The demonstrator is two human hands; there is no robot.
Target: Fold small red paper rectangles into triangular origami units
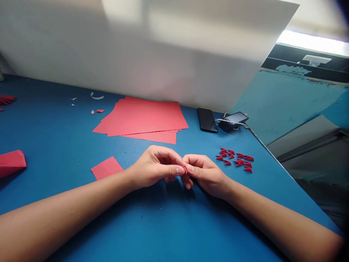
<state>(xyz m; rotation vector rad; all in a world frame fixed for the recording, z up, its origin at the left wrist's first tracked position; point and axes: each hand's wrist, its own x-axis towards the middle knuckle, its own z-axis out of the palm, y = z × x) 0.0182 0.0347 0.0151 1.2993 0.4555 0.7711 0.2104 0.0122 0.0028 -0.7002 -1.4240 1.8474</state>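
Left hand [155,167] and right hand [204,175] pinch a small red folded-paper piece [185,169] between them, grips pressed together, piece roughly upright.

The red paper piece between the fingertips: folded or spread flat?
Folded: the paper piece shows a bent edge, pinched between left hand and right hand.

Two hands [155,167] [207,175], two phones [207,120] [236,117]
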